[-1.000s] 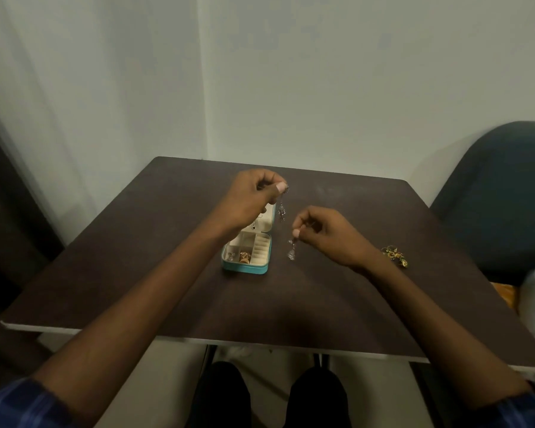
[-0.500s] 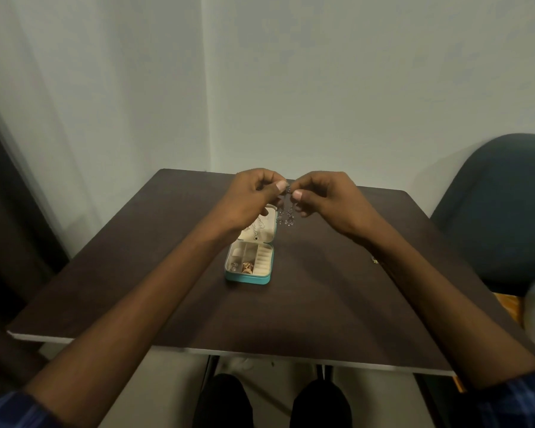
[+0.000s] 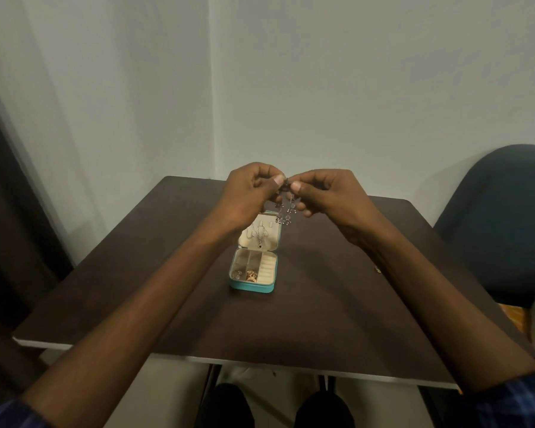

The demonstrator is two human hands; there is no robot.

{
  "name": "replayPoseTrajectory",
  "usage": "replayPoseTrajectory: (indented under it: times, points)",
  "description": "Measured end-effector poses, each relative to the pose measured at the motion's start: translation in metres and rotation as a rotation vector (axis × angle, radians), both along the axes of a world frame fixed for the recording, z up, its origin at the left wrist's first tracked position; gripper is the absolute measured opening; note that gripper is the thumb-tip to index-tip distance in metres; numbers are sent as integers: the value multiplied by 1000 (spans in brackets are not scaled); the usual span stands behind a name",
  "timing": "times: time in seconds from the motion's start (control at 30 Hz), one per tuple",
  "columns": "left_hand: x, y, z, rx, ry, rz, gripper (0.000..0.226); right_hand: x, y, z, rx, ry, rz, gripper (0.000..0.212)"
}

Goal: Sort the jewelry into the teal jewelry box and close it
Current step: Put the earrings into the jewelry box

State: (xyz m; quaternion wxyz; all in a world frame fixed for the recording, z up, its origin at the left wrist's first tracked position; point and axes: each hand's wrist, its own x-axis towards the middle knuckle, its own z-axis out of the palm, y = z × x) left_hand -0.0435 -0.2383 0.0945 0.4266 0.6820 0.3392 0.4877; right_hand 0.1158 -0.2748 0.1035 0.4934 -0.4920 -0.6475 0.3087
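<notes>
The teal jewelry box (image 3: 250, 286) lies open in the middle of the dark table (image 3: 136, 267), its cream lid raised with a pendant necklace (image 3: 259, 237) hanging inside. A gold piece (image 3: 251, 275) and a small silver piece (image 3: 237, 274) sit in its front compartments. Above the lid, my left hand (image 3: 247, 196) and my right hand (image 3: 325, 193) meet fingertip to fingertip, both pinching the tops of silver dangling earrings (image 3: 286, 213), which hang between them over the box's back edge.
A tiny bit of gold jewelry (image 3: 377, 269) peeks out on the table beside my right forearm. A dark teal chair (image 3: 501, 230) stands at the right. White walls meet in a corner behind the table. My knees show under the front edge.
One second ago my hands were apart, each dangling one earring. They came together and rose; now both pinch the earrings side by side above the box lid.
</notes>
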Motion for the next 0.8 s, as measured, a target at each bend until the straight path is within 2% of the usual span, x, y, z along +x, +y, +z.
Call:
replayPoseTrajectory:
  times: [0.3,0.57,0.8]
  points:
    - [-12,3,-1,-25,-32,49,7,-12,7,2,60,-64,-97,9]
    - [-19,5,-4,-46,-71,88,7,-34,20,-4,166,42,-242,7]
    - [-23,7,-7,-77,-134,110,12,-47,27,-8,169,99,-152,10]
